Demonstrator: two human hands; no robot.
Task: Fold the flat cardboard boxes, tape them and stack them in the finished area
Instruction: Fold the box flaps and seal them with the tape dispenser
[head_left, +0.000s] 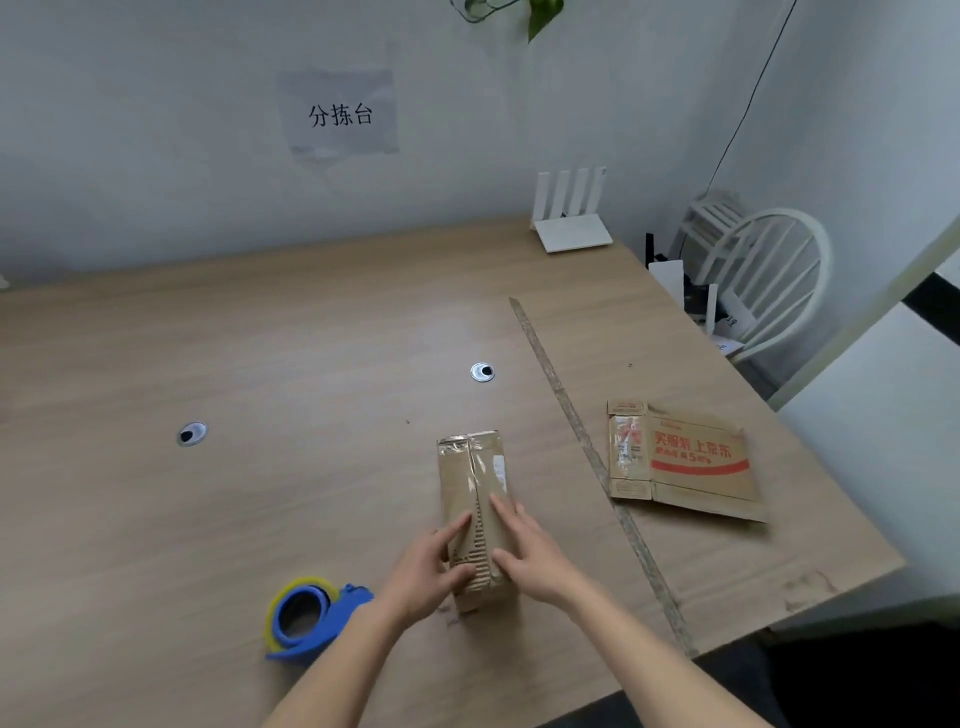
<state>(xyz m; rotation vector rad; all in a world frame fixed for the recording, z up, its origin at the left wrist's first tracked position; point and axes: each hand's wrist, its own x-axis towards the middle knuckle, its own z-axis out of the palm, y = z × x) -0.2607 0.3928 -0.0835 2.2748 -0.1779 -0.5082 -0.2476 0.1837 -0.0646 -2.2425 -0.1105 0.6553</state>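
A small folded brown cardboard box (475, 483) stands on the wooden table (260, 493), its two top flaps meeting along the middle. My left hand (431, 566) presses the left flap near the box's near end, thumb against the front. My right hand (524, 545) lies with straight fingers on the right flap. A blue tape dispenser (306, 618) with a yellow-edged roll lies to the left of my left forearm. A flat cardboard box (685, 462) with red print lies on the right part of the table.
A strip of tape (582, 441) runs across the table, dividing off the right side. Two round cable grommets (192, 434) sit in the tabletop. A white router (571, 218) stands at the back. A white chair (763, 270) is beyond the right edge.
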